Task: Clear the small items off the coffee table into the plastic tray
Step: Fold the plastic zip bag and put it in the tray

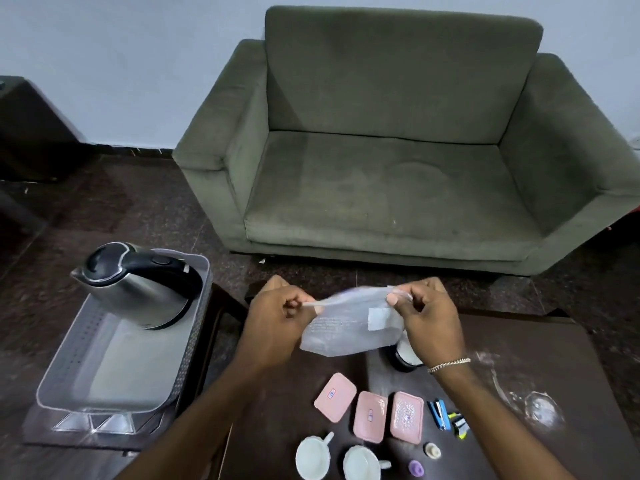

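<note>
Both hands hold a translucent plastic bag [346,327] stretched above the dark coffee table [540,358]. My left hand [277,323] pinches its left top corner and my right hand [429,323] pinches the right one. Below on the table lie three pink lidded boxes [370,415], two white cups [313,459], a blue stapler [439,414], a small yellow-black item [460,424], a white cap [432,450] and a purple cap [415,468]. A dark jar [405,356] stands partly hidden behind my right wrist. The grey plastic tray [55,368] sits to the left with a steel kettle [135,289] in its far end.
A green sofa [398,150] stands beyond the table on a dark floor. The tray rests on a low dark stand [38,427] left of the table. White smudges [536,407] mark the table's right side. A dark cabinet [31,129] is at the far left.
</note>
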